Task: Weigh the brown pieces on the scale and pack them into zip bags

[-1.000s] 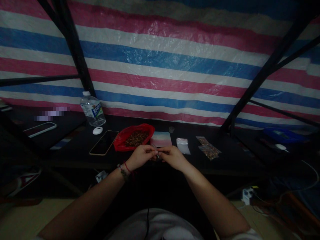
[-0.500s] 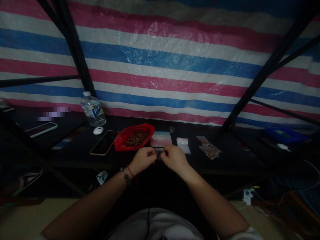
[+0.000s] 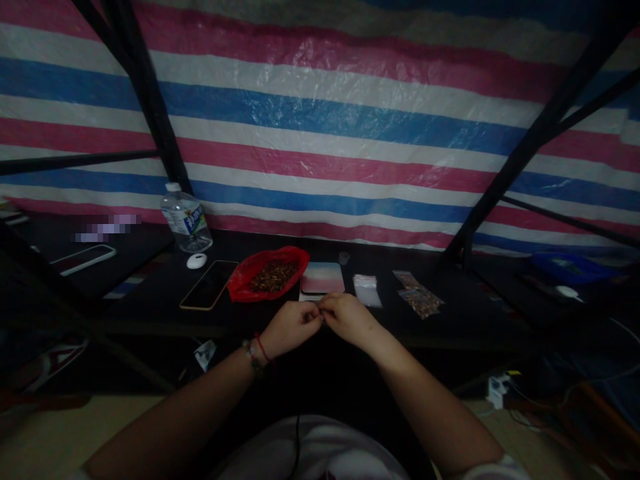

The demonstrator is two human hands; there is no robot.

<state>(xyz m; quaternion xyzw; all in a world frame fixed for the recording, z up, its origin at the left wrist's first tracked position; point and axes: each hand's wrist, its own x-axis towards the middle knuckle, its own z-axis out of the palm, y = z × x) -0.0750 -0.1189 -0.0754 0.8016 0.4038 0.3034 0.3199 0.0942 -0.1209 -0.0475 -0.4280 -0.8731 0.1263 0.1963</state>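
Note:
My left hand (image 3: 294,327) and my right hand (image 3: 349,319) meet at the table's front edge, fingertips pinched together. Between them is a small clear plastic bag, now almost wholly hidden by the fingers. Just beyond my hands lies a flat scale-like device (image 3: 323,277) with a pale blue and pink top. To its left an open red bag (image 3: 240,283) holds a heap of brown dried pieces (image 3: 274,275). A stack of clear zip bags (image 3: 367,291) lies right of the device. Further right are small zip bags filled with brown pieces (image 3: 421,302).
A phone (image 3: 210,285), a white mouse-like object (image 3: 197,261) and a clear plastic bottle (image 3: 186,219) stand or lie to the left. A tiny clear cup (image 3: 344,257) is behind the device. Black metal posts (image 3: 155,113) rise before a striped plastic sheet (image 3: 325,127).
My hands have closed together and come slightly toward me, the wrists lower. The see-through bit between the fingers is now covered, and more of the device's front edge shows.

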